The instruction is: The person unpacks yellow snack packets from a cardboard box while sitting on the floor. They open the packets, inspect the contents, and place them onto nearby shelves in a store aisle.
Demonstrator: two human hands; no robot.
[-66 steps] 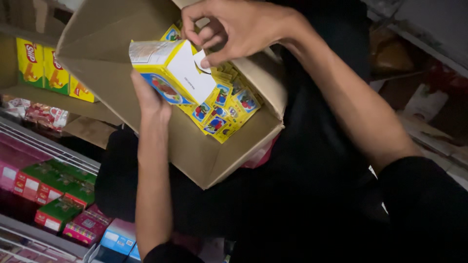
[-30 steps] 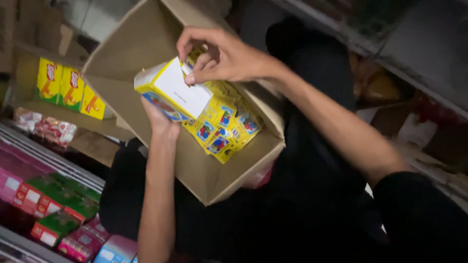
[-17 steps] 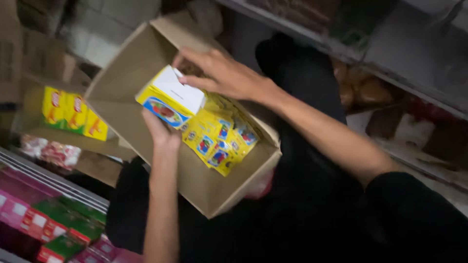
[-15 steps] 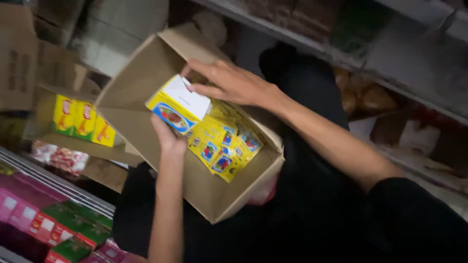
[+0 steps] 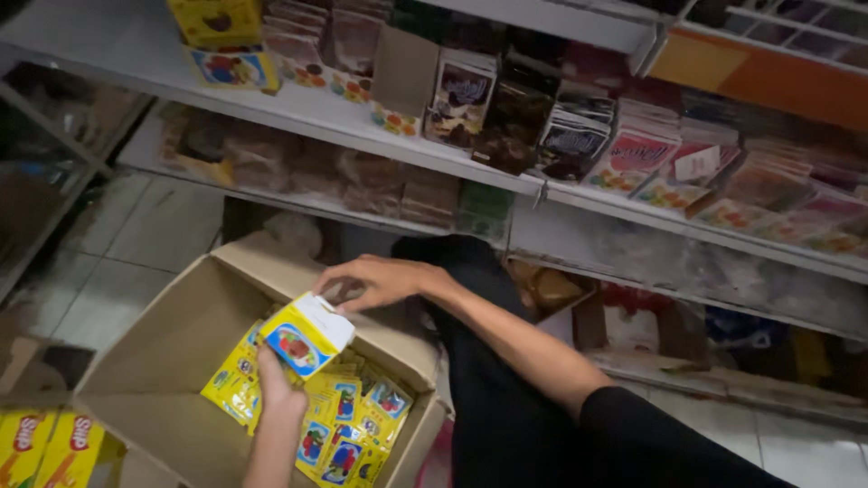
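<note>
My left hand holds a small yellow carton with a picture on its side, lifted over an open cardboard box. My right hand hovers just above the carton's white top flap, fingers spread and touching its edge. Inside the box lie several yellow sachet packs with colourful pictures.
Shop shelves run across the top, stocked with packets and small boxes. A lower shelf sits to the right. Yellow packages show at the bottom left. Tiled floor lies at the left.
The view has tilted up from the box to the shelves. My right hand has let go of the carton's flap and opened above it; my left hand still holds the carton.
</note>
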